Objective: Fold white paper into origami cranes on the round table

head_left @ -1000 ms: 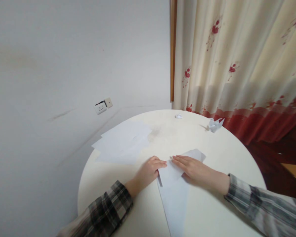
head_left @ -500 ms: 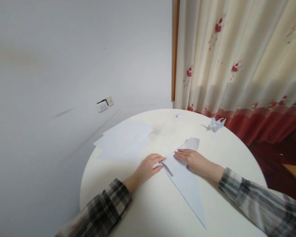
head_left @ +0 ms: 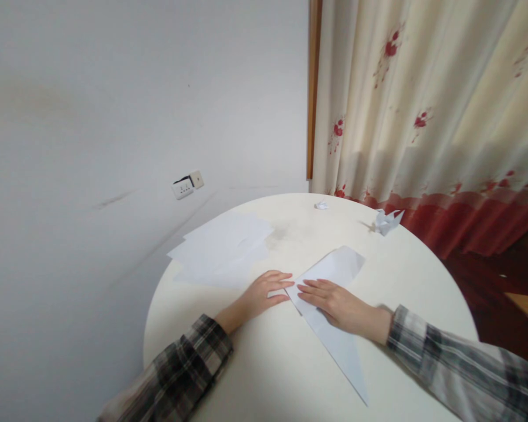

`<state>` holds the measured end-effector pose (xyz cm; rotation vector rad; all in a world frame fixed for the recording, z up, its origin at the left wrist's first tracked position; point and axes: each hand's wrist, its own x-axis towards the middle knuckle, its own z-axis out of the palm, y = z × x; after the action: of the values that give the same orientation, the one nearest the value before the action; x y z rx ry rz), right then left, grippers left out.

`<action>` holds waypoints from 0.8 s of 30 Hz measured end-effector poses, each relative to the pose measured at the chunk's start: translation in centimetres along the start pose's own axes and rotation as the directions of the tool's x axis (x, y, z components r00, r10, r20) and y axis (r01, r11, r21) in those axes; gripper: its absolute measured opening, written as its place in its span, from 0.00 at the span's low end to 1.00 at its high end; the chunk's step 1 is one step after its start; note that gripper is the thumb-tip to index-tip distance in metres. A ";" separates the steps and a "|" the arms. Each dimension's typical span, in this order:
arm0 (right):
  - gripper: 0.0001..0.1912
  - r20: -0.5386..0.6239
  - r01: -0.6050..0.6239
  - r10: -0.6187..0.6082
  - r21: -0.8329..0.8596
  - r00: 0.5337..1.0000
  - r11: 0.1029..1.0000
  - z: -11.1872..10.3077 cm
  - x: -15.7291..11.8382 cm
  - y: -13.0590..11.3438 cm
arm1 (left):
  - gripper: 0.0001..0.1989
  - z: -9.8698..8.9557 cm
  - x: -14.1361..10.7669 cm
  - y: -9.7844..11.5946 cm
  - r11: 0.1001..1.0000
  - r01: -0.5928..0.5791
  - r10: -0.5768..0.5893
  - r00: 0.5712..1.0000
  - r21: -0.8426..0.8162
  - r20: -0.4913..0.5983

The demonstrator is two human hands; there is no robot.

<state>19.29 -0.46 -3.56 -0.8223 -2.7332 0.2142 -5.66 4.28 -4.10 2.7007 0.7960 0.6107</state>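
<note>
On the table (head_left: 255,363), folded paper (head_left: 341,266) lay under the flat right hand (head_left: 334,302). The left hand (head_left: 263,293) sat spread at the paper's corner.

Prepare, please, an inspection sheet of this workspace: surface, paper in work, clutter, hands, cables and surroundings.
Surface: round white table, with a greyish patch beyond the hands.
Paper in work: folded white paper, its long point toward the wearer.
Clutter: overlapping loose sheets at left; small white lump near the far edge; pointed paper shape at far right.
Hands: left hand, fingertips at the folded paper's left corner; right hand, palm down on it.
Cables: nothing seen clearly; the dark strip at the socket is too small to tell.
Surroundings: pale wall at left, flowered curtain at right.
</note>
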 end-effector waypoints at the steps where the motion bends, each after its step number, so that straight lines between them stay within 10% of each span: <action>1: 0.34 0.008 -0.001 0.001 0.002 1.000 1.000 -0.1 0.0 0.0 | 0.17 -0.1 0.0 0.0 1.000 0.003 -0.003 1.000 -0.008 0.003; 24: 0.31 -0.013 0.037 -0.036 0.059 0.999 0.998 -0.4 0.1 0.0 | 0.21 -1.9 -0.8 1.9 0.989 -0.049 0.032 0.992 0.139 0.121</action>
<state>19.32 -0.41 -3.13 -0.7551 -2.7147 0.2806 -6.28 2.53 -2.00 2.8573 0.7827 0.4116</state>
